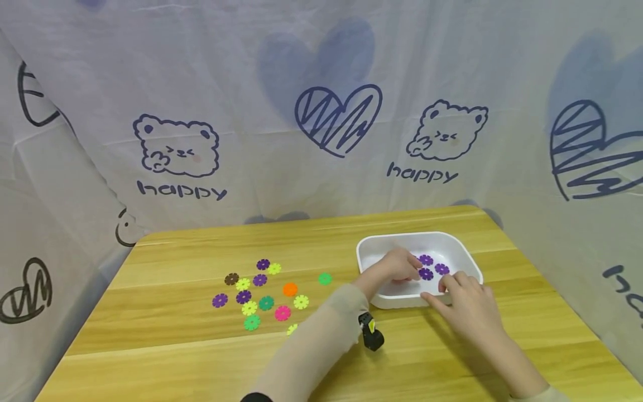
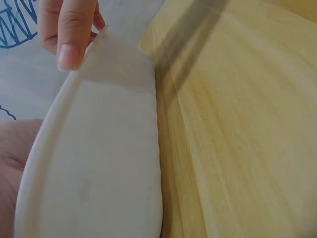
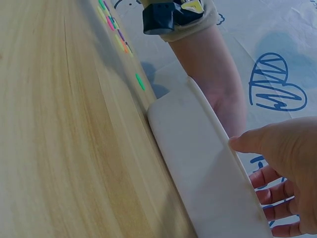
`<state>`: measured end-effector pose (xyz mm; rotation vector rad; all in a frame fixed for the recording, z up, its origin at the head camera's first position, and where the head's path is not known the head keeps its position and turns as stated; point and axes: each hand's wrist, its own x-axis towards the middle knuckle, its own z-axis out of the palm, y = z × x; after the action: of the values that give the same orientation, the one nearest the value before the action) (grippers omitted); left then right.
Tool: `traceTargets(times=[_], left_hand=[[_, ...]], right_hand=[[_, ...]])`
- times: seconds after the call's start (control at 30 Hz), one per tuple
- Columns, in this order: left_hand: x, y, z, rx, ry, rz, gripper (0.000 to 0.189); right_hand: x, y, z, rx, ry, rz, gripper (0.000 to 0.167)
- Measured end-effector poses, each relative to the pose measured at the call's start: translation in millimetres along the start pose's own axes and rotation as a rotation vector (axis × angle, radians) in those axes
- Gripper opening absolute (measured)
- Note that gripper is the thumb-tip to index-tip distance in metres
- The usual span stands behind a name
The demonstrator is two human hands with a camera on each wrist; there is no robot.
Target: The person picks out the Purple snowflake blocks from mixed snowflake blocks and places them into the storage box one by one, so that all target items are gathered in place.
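Observation:
My left hand (image 1: 402, 264) reaches over the near rim into a white plastic tray (image 1: 372, 254), its fingertips beside several purple notched discs (image 1: 442, 269) lying on the tray floor. Whether a disc is between those fingers is hidden. At the tray's near right side, my right hand (image 1: 469, 304) holds the rim, thumb at the outer edge and fingers reaching inside. In the right wrist view the right thumb (image 3: 247, 141) touches the rim of the tray (image 3: 198, 158). Only part of the left palm (image 2: 15, 168) shows behind the tray wall in the left wrist view.
Left of the tray, loose notched discs lie on the wooden table (image 1: 166, 312): orange (image 1: 290, 289), pink (image 1: 283, 313), brown (image 1: 231, 279), plus several green, yellow and purple ones. A lone green disc (image 1: 325, 278) lies nearest the tray. Printed cloth (image 1: 251, 139) hangs around the table.

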<state>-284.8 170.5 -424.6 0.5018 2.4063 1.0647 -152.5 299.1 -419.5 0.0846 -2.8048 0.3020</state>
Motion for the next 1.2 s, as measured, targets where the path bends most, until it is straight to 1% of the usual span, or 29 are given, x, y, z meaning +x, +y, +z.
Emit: traceTargets(times=[0.07, 0.17, 0.33, 0.47, 0.57, 0.67, 0.87, 1.07, 1.2], left_hand=[[-4.5, -2.8, -2.7, 0.011, -0.012, 0.041, 0.036], [-10.6, -7.2, -8.5, 0.059, -0.010, 0.128, 0.035], [-21.8, -12.3, -21.1, 0.134, 0.053, 0.278, 0.031], [-36.7, -14.6, -34.0, 0.106, 0.084, 0.355, 0.028], [-51.1, -16.9, -45.7, 0.068, 0.093, 0.390, 0.027], [-66.3, -21.5, -57.9, 0.028, 0.098, 0.395, 0.025], [-96.2, -36.4, -81.3, -0.056, 0.121, 0.344, 0.022], [-129.2, -55.8, -104.4, -0.073, 0.176, 0.315, 0.024], [-155.1, -71.0, -120.4, -0.080, 0.215, 0.268, 0.025]], right_hand=[[-0.1, 0, 0, 0.000, -0.001, -0.001, 0.040], [0.1, 0, 1, 0.002, -0.001, -0.003, 0.041], [0.1, 1, 3, 0.006, 0.005, -0.003, 0.040], [-0.2, 2, 3, 0.006, 0.013, -0.003, 0.039], [-0.5, 2, 2, 0.007, 0.013, -0.002, 0.039], [-0.9, 3, 3, 0.013, 0.015, -0.001, 0.039], [-1.1, 4, 3, 0.024, 0.013, 0.004, 0.041], [-0.3, 3, 1, 0.025, -0.008, 0.008, 0.044], [-0.1, 2, 1, 0.026, -0.006, 0.005, 0.043]])
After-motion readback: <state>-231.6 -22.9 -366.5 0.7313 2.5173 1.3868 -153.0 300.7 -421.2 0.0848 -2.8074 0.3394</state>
